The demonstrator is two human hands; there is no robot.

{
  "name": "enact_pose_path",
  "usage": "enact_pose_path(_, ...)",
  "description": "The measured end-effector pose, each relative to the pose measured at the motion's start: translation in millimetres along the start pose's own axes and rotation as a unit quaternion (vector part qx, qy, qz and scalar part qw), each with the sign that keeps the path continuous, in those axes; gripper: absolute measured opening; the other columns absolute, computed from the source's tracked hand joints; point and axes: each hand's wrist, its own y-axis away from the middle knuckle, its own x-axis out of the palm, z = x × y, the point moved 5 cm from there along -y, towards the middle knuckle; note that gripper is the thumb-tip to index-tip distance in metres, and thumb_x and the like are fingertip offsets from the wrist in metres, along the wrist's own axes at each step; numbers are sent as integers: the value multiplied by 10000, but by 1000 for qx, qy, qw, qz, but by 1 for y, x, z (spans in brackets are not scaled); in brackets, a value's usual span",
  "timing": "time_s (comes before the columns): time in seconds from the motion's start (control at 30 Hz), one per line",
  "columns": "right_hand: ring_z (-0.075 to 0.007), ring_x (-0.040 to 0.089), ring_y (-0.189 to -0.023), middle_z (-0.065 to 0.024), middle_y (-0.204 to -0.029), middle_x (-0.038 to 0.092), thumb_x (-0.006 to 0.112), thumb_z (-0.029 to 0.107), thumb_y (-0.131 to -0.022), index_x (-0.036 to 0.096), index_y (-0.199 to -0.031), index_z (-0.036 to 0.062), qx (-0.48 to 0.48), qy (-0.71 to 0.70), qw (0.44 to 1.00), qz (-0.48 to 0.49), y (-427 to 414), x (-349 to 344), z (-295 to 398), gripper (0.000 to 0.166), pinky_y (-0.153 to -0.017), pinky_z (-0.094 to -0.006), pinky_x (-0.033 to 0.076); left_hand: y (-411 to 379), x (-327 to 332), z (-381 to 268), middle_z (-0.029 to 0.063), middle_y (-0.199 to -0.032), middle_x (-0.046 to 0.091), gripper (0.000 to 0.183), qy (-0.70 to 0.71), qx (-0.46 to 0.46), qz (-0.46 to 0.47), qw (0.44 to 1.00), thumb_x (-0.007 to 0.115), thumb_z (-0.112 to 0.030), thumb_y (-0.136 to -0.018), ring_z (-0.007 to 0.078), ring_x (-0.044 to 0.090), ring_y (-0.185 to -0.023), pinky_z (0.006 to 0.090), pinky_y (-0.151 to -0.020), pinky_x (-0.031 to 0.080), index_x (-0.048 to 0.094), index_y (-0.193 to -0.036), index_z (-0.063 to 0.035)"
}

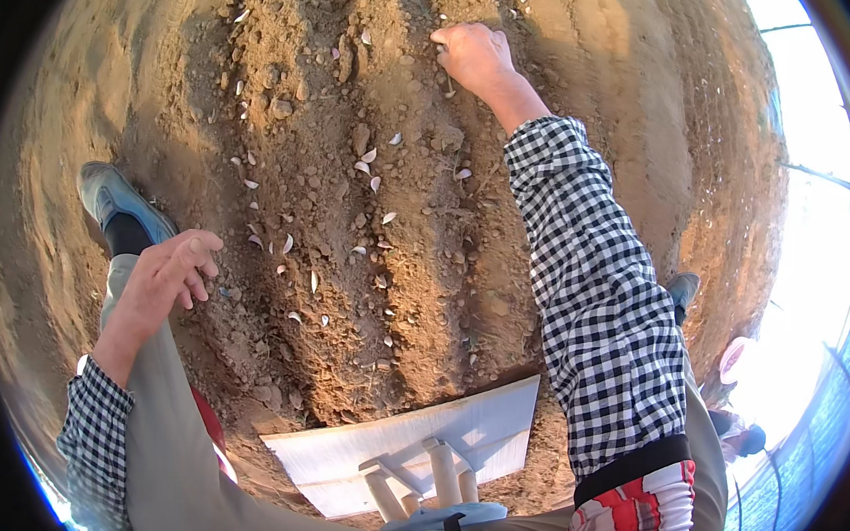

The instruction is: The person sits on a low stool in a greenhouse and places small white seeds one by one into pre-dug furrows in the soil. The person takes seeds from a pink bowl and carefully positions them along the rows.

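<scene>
My right hand reaches out to a soil furrow near the top of the head view, its fingers pinched together on a small pale piece that looks like a garlic clove. My left hand hovers over my left knee with its fingers apart and nothing in it. Garlic cloves lie scattered along the furrows between my feet. More cloves sit farther left, among them one clove at the edge of a ridge. A single clove rests below my right hand.
A white board with a small stool's legs on it lies below the furrows. My blue shoe stands on soil at left, the other shoe at right. A pink basin and another person are at the far right.
</scene>
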Motion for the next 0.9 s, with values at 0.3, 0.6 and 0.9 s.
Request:
enact_pose_path(0.3, -297, 687, -888, -108, -923, 720, 658, 185, -900, 740, -926, 152, -72, -48, 994, -65, 24, -17, -7, 92, -858, -436, 530, 3, -2, -4, 29, -889, 621, 554, 30, 3, -16, 999, 465, -533, -1021, 89, 600, -687, 206, -541, 463, 637, -1183, -32)
enact_pose_path(0.6, -243, 634, -816, -82, -805, 693, 636, 227, -942, 727, -861, 141, -51, -16, 994, -93, 51, -9, -12, 150, -813, -422, 480, -5, -5, 4, 56, -906, 628, 511, 6, 10, -13, 1000, 396, -467, -1057, 113, 613, -662, 221, -529, 488, 615, -1196, -27)
enact_pose_path(0.9, -167, 547, -871, 8, -832, 607, 659, 246, -921, 739, -879, 183, -141, 51, 989, -9, 176, 3, 15, 110, -806, -367, 406, -3, -2, 8, 51, -871, 624, 627, -16, -3, -17, 1000, 451, -582, -1008, 93, 600, -646, 205, -524, 469, 633, -1180, -7)
